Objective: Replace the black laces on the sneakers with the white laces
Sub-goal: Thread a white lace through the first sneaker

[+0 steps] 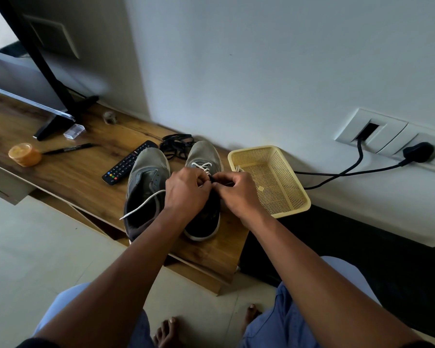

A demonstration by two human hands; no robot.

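I have both sneakers standing side by side on the wooden counter (68,177), toes to the wall, so the eyelets face me. My left hand (186,190) curls over the tongue of the right sneaker (203,156), steadying it; its fingertips appear to pinch the white lace (203,167), though the knuckles hide the contact. My right hand (236,190) meets it over the middle eyelets, thumb and forefinger pressed together in a pinching grip on something thin and dark at the lace end, likely the tip. The lace already crosses the lower eyelets toward the toe, and I judge the upper rows are yet to be threaded.

The left sneaker (146,177) has no lacing that I can see; a loose end of white lace (141,205) trails across its opening. The black laces (176,144) lie heaped behind the toes, out of my way. A remote control (128,163) sits just beside the left sneaker, and a yellow plastic basket (294,210) is close to my right wrist, crowding that elbow a little.
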